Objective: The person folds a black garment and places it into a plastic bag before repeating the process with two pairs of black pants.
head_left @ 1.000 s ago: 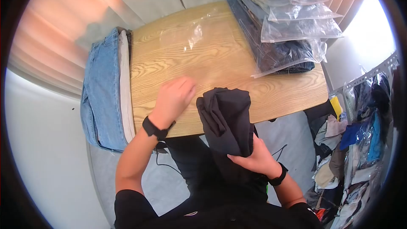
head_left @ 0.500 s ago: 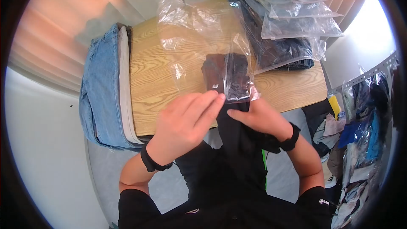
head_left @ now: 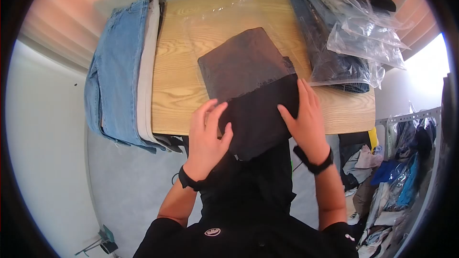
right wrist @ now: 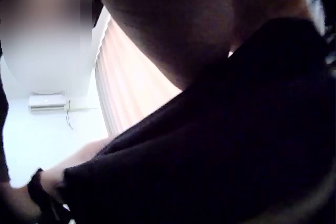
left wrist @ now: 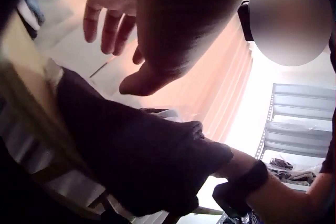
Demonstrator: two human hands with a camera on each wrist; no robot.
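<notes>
A folded dark garment (head_left: 258,122) lies slanted over the table's front edge, its near part overhanging. Its far half is inside a clear plastic bag (head_left: 244,64), whose mouth crosses the cloth at mid-length. At the garment's left edge is my left hand (head_left: 206,134), fingers spread and loosely bent. The left wrist view has that hand's fingers (left wrist: 111,32) hanging apart above the dark cloth (left wrist: 131,145). My right hand (head_left: 308,119) lies along the right edge, fingers straight, thumb over the top. Dark cloth (right wrist: 226,145) fills much of the right wrist view, hiding those fingertips.
Folded jeans and other trousers (head_left: 119,71) are stacked at the table's left side. A pile of bagged clothes (head_left: 354,38) stands at the back right. Beyond the table's right end, a metal rack (head_left: 411,117) and heaped clothes (head_left: 366,162) take up the floor.
The garment went from my right hand's grip over my lap into the bag's mouth, then down flat at the table edge. Both hands have moved apart to its two sides.
</notes>
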